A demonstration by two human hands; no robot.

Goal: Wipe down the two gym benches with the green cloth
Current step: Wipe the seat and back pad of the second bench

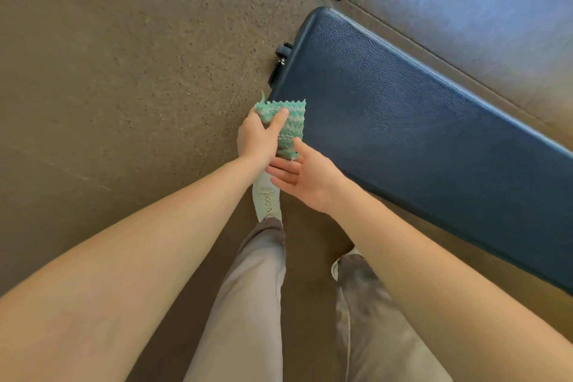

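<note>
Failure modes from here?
1. The cloth is held by the left hand alone, with the right hand open under its lower end; if passed across, it may slip to the floor.
2. Folded small, it may leave unwiped strips on the wide bench.

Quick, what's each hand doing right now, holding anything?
Left hand: grips the green cloth.
Right hand: open, fingers straight, holding nothing, beside the cloth's lower end.

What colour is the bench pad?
The bench pad is dark blue, seen in the head view.
</note>
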